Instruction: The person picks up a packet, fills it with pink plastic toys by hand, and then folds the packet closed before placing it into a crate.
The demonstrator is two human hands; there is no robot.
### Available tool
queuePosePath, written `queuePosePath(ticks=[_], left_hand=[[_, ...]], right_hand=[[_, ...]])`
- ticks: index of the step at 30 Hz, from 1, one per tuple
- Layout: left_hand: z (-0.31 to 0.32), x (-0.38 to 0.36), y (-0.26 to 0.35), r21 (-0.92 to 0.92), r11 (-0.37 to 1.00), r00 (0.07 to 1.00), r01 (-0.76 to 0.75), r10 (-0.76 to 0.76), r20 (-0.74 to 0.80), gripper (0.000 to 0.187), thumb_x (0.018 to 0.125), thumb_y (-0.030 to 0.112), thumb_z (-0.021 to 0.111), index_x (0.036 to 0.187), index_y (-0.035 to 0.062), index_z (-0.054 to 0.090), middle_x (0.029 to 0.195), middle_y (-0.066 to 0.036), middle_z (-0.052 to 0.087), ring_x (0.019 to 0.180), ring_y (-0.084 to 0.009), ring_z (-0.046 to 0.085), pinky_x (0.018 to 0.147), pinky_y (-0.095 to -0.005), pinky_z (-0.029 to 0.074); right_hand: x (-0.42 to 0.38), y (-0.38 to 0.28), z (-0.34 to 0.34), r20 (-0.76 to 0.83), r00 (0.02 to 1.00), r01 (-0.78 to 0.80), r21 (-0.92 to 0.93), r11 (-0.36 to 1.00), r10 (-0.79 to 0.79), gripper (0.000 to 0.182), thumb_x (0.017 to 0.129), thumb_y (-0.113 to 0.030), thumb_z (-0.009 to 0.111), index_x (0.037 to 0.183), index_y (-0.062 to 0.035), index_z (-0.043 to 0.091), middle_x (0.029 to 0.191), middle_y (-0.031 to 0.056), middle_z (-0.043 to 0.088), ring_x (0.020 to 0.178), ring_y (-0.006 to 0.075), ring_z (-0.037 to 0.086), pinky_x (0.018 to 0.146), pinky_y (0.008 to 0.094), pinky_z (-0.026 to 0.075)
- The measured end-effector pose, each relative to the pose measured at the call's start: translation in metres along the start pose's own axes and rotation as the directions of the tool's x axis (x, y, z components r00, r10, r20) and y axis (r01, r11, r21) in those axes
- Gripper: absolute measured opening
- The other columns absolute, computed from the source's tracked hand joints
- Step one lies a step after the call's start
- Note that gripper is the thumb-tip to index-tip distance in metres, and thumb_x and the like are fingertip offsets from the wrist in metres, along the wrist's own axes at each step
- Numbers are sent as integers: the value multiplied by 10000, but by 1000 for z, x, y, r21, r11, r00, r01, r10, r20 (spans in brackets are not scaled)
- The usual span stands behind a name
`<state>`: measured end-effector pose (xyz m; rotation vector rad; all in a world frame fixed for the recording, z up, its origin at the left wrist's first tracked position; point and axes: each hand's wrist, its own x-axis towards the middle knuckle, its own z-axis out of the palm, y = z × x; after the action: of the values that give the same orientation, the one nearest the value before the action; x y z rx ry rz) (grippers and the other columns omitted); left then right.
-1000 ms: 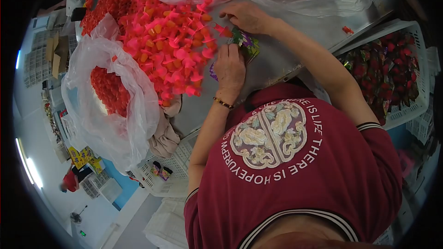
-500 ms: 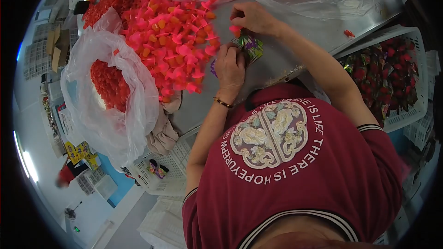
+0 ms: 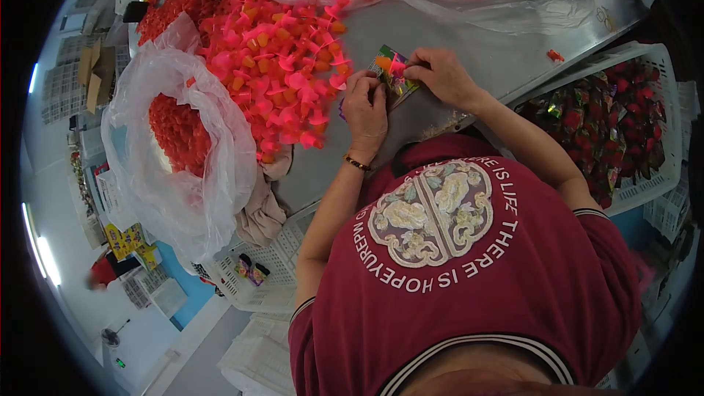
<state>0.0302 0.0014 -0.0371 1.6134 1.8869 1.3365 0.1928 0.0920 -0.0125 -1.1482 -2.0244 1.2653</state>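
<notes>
A small green and purple packet [image 3: 400, 89] is held above the metal table between my two hands. My left hand [image 3: 365, 114], with a beaded bracelet at the wrist, has its fingers curled and pinches the packet's left side. At the right edge, my right hand [image 3: 444, 79] has thumb and fingers pressed together on the packet. An orange and pink piece [image 3: 384, 64] lies against the packet's upper part, between the hands. A large heap of pink and orange pieces [image 3: 282, 66] spreads just left of my left hand.
An open plastic bag [image 3: 238, 161] of red pieces stands at the left. Clear plastic sheeting [image 3: 506, 11] lies across the table's back. A white crate [image 3: 664, 148] of filled packets is at the right, near the table edge. One small red piece [image 3: 555, 55] lies on the metal table [image 3: 469, 40].
My right hand has moved down and right, from above the packet to its right edge. The orange and pink piece now lies over the packet, whose printed face shows more.
</notes>
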Motion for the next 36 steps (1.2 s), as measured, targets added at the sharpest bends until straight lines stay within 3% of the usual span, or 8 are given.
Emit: queuePosePath(ticks=[4, 10, 12, 15, 22, 31, 33, 36], left_hand=[[0, 0, 1, -26, 999, 999, 37, -37, -9, 68, 783, -10, 621, 826, -26, 570, 958, -127, 613, 814, -238, 600, 716, -308, 477], [1, 0, -1, -35, 999, 999, 42, -42, -10, 65, 781, -9, 617, 820, -28, 569, 964, -125, 613, 839, -243, 601, 739, -312, 475], [0, -1, -1, -29, 998, 999, 47, -48, -12, 65, 780, -8, 618, 820, -27, 569, 965, -124, 613, 842, -244, 602, 742, -313, 476], [-1, 0, 1, -21, 999, 999, 50, -50, -2, 64, 781, -6, 618, 819, -25, 570, 969, -124, 613, 847, -247, 603, 747, -314, 476], [1, 0, 1, -8, 1000, 1000, 30, -30, 4, 73, 777, 6, 621, 814, -22, 564, 989, -142, 603, 793, -286, 607, 700, -353, 484], [0, -1, -1, -36, 999, 999, 32, -33, -26, 66, 783, 3, 628, 813, -21, 574, 956, -124, 615, 800, -215, 595, 705, -305, 475], [-1, 0, 1, -26, 1000, 999, 9, -10, -36, 69, 781, -2, 633, 814, -19, 575, 957, -123, 613, 782, -209, 597, 682, -300, 479], [-4, 0, 3, 5, 1000, 999, -29, 30, -36, 78, 779, -13, 642, 825, -14, 578, 962, -119, 610, 748, -201, 602, 635, -291, 486]], right_hand=[[-6, 1, 7, 19, 999, 33, -2, 999, -33, 168, 813, -128, 648, 862, 30, 620, 671, 138, 590, 617, 159, 548, 614, 304, 438], [-7, 1, 12, -37, 999, 12, -47, 999, -14, 165, 813, -137, 656, 871, 14, 622, 698, 143, 607, 622, 208, 558, 623, 314, 444], [-10, 2, 10, -36, 999, -3, -46, 999, 2, 198, 806, -203, 657, 820, -8, 626, 698, 158, 620, 671, 328, 602, 632, 394, 457], [-13, 7, 1, -14, 997, 71, -241, 968, -76, 190, 808, -205, 654, 832, -19, 633, 711, 156, 624, 691, 328, 611, 644, 396, 465], [-11, -3, 8, -70, 998, -10, -58, 998, 6, 157, 812, -151, 642, 861, -3, 629, 751, 163, 630, 695, 303, 609, 651, 364, 462], [-11, -3, -12, 123, 965, 261, -362, 895, -232, 139, 811, -166, 627, 870, -48, 586, 809, 124, 608, 824, 322, 604, 717, 411, 465], [-6, -6, -16, 237, 928, 372, -561, 739, -287, 121, 816, -153, 602, 890, -58, 587, 837, 114, 605, 865, 315, 603, 765, 405, 461], [0, -5, -17, 282, 884, 467, -599, 651, -374, 117, 819, -156, 580, 867, -50, 592, 833, 128, 613, 851, 323, 609, 779, 412, 459]])
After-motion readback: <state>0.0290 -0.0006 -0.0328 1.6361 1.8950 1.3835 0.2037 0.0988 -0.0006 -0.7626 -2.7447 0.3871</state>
